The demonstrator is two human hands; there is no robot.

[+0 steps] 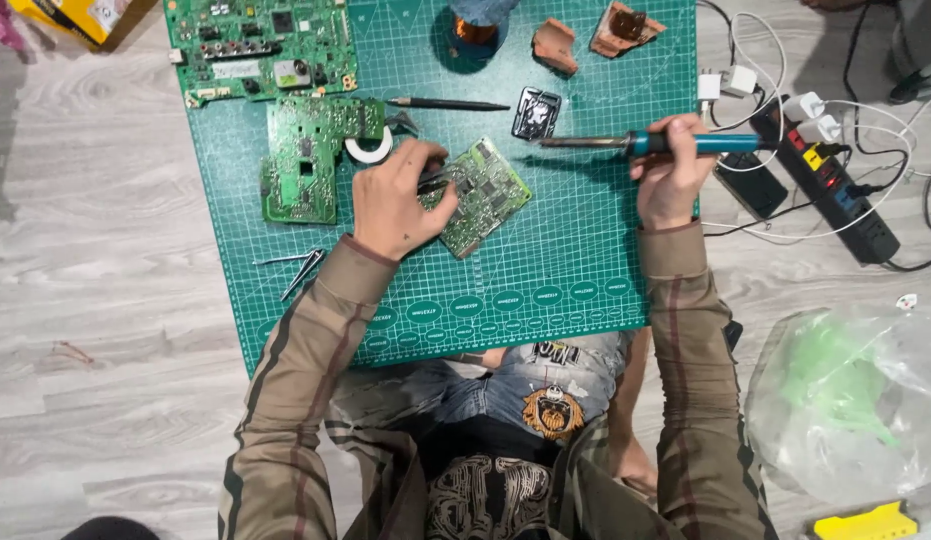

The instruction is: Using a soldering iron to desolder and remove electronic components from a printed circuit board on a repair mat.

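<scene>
Clutter rings the green cutting mat (566, 250) on the grey floor (96, 250): a large circuit board (261, 45) at eleven o'clock, a smaller green board (311, 155) beside a tape roll (369, 150), a black pen (451, 103), a small black part (536, 112), tweezers (301, 272) at eight o'clock, and a power strip (836, 190) with chargers at three o'clock. The soldering iron (646, 143) lies almost level, its long axis running nine to three, tip toward nine. The right hand (671, 175) is closed around its blue handle. The left hand (396, 200) pinches a dark tool against the small circuit board (486, 195), which sits mid-mat, tilted.
</scene>
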